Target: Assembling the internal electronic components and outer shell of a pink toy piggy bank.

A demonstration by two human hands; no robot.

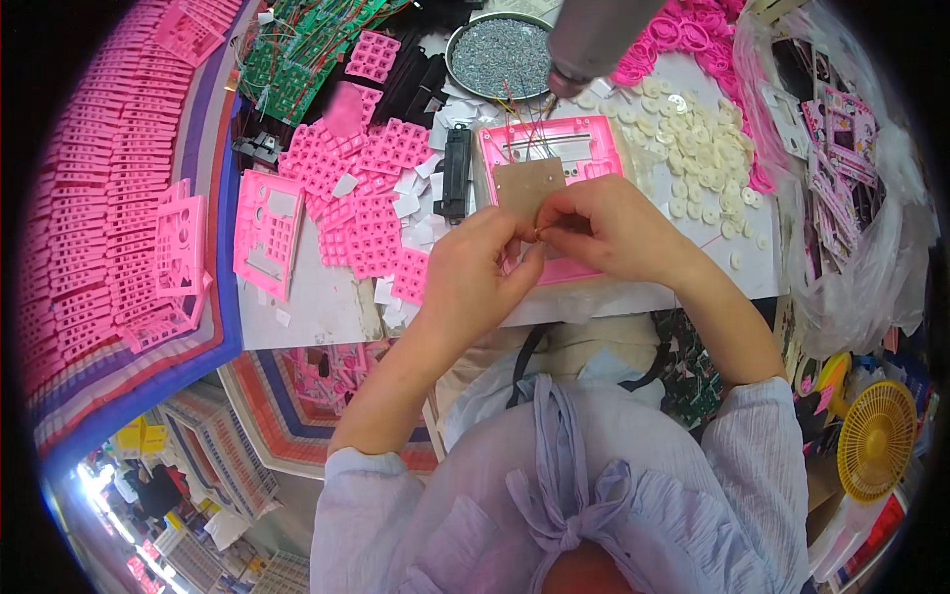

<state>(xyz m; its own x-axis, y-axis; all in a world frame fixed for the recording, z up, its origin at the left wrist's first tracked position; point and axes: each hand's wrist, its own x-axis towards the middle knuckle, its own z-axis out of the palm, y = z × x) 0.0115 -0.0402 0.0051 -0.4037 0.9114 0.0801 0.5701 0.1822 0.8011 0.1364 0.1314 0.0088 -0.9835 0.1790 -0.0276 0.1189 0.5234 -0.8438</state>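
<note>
Just in front of me, a brown circuit board (522,186) lies over an open pink plastic housing (606,148), with thin coloured wires (529,129) rising behind it. My left hand (475,265) is closed in a pinch at the board's lower edge. From the other side my right hand (618,233) pinches at the same spot, and the fingertips of both hands meet. A tiny yellowish piece shows between them, too small to name. My fingers hide the board's lower part.
A grey powered screwdriver (594,45) hangs above the housing, beside a dish of screws (455,64). Pink button pads (374,233), a black plastic box (455,173) and another pink housing (267,233) lie left. White discs (708,148) spread right. Stacked pink shells (119,198) fill the far left.
</note>
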